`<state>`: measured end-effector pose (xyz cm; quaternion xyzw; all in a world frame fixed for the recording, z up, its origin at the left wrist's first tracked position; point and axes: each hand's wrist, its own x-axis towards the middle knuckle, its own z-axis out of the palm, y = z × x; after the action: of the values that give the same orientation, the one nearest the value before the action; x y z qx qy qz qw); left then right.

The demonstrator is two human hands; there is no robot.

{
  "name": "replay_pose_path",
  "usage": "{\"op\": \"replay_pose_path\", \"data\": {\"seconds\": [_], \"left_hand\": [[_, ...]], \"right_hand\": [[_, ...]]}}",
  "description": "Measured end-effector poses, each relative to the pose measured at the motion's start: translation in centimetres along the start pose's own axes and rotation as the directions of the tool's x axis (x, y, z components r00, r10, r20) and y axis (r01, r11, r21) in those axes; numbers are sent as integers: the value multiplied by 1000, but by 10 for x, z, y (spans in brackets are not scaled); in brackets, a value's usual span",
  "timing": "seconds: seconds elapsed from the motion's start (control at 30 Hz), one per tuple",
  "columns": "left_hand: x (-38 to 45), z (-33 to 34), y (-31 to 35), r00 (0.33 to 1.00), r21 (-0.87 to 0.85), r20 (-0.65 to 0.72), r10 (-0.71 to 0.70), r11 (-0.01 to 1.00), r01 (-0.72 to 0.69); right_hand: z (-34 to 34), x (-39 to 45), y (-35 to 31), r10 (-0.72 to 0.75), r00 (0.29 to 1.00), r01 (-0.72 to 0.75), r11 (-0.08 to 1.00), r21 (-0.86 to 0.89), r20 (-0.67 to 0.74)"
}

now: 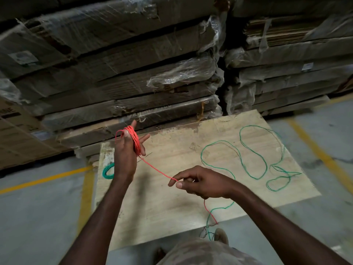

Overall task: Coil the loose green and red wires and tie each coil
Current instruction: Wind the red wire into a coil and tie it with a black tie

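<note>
I am holding my left hand (126, 150) raised above the far left corner of the pale plywood counter (152, 207), fingers spread, with the thin red insulated wire (158, 170) wound as a coil (134, 140) around them. My right hand (198, 183) is pinching the free run between thumb and forefinger. That run is stretching taut, its long axis slanting from the coil down toward the near right; the tail is dropping past the near edge. I am judging the wire light, limp and slightly springy, best gripped close to the coil. The loose green wire (254, 155) is lying looped over the right half; a small green coil (108, 171) is resting at the left edge.
</note>
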<state>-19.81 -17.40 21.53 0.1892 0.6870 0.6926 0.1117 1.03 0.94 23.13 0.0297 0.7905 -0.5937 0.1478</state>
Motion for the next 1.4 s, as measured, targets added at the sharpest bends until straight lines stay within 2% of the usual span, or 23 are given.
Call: {"op": "replay_pose_path", "data": {"seconds": [0.07,0.17,0.23,0.27,0.37,0.43,0.5,0.57,0.63,0.73,0.83,0.93,1.03,1.1,1.23,1.3,1.4], "left_hand": [[2,-6,-13,999,286,34,41,957,-49],[0,-16,-29,989,615,148,13,782,-103],[-6,-19,-34,963,747,267,-50,642,-174],[-13,-19,-33,947,757,305,-101,629,-177],[-45,-6,-22,887,600,370,-276,800,-2],[-68,7,-11,861,440,395,-319,889,128],[-84,19,-2,831,260,432,-349,931,256],[-97,30,8,791,35,513,-334,929,369],[-106,36,20,781,-166,558,-279,885,435],[-106,38,38,829,-361,494,-262,805,470],[-96,40,58,895,-460,383,-227,793,398],[-81,37,69,937,-513,287,-200,794,327],[-68,37,72,949,-526,240,-203,795,303],[-58,39,72,961,-549,202,-191,790,272],[-31,50,67,987,-544,94,-133,823,163],[-16,53,59,996,-434,31,-88,896,92],[-8,54,47,1000,-76,-8,22,997,-22]], "right_hand": [[-8,-5,-8,7,999,-7,1000,-4,36],[-30,-15,-25,-14,995,20,998,-58,99],[-50,-23,-36,-49,995,56,995,-83,83],[-61,-25,-41,-70,997,74,994,-86,44],[-94,-26,-47,-132,971,124,991,-52,-198],[-112,-17,-43,-168,917,167,985,-35,-361],[-122,-2,-35,-190,852,207,978,-19,-487],[-125,16,-24,-191,792,237,972,4,-580],[-119,33,-11,-183,756,219,975,-20,-628],[-100,55,15,-142,779,143,989,-47,-611],[-78,64,38,-87,843,89,996,-23,-531],[-55,57,50,-45,890,47,999,-5,-454],[-43,49,51,4,899,13,999,36,-438],[-36,48,46,0,908,5,1000,12,-420],[-15,34,29,-53,962,40,998,-53,-268],[-6,22,13,-88,974,80,996,-49,-210],[-5,4,-14,-119,984,110,991,-75,-135]]}}
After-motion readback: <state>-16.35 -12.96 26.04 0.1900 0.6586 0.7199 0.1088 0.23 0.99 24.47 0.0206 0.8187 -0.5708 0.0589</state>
